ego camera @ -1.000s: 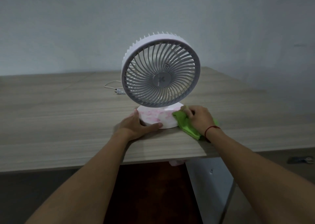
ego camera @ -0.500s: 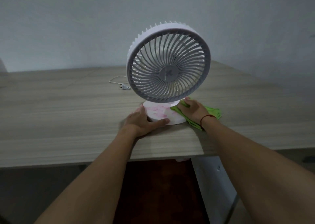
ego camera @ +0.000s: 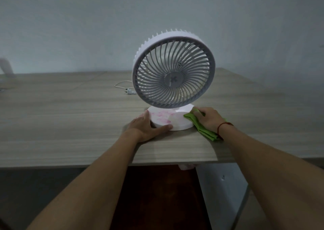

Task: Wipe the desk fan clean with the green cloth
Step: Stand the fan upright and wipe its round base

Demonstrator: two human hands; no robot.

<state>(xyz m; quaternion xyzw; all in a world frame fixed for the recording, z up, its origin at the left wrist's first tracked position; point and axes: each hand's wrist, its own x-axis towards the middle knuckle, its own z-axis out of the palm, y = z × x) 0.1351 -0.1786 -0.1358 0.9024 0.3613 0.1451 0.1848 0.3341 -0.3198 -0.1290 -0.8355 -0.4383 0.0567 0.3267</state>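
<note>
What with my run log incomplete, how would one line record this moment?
left hand: presses fan base | right hand: holds green cloth against base | desk fan: upright on wooden table

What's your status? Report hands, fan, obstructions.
Left hand braces fan base. Right hand holds green cloth against its edge. Pink stains on top. Cord behind fan, apart.

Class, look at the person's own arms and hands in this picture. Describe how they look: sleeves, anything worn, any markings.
The left forearm and right forearm are bare down to the picture's lower edge; no sleeve shows. The left hand and right hand wear no gloves, and no ring or watch is visible. The only thing worn is a thin red string bracelet round the right wrist.
</note>
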